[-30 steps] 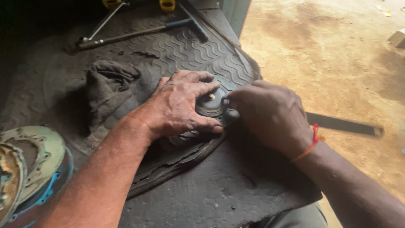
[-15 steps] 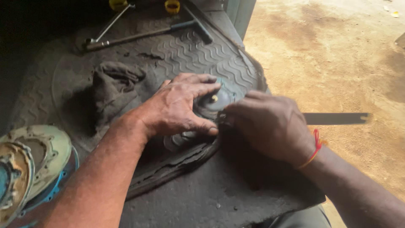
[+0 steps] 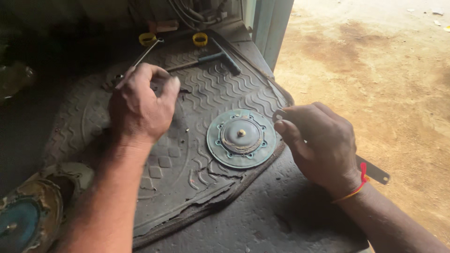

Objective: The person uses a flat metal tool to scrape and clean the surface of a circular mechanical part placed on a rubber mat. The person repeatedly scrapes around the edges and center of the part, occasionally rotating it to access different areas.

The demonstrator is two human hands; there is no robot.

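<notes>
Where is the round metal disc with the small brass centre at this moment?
In the head view the round metal disc lies flat on the wavy rubber mat, near the mat's torn right edge, between the raised left hand and the right hand, and neither hand touches it.

A worn rubber mat [image 3: 206, 84] with a wavy tread lies under my work, its near edge torn and curling. At the far side a long wrench [image 3: 140, 58] and a dark hammer [image 3: 220, 57] rest on it, with two yellow rings [image 3: 200, 39] just beyond them. Down at my lower left sits a rusty round housing [image 3: 28, 218] with a blue centre. Bare sandy ground [image 3: 375, 79] spreads out past the doorway edge.
</notes>
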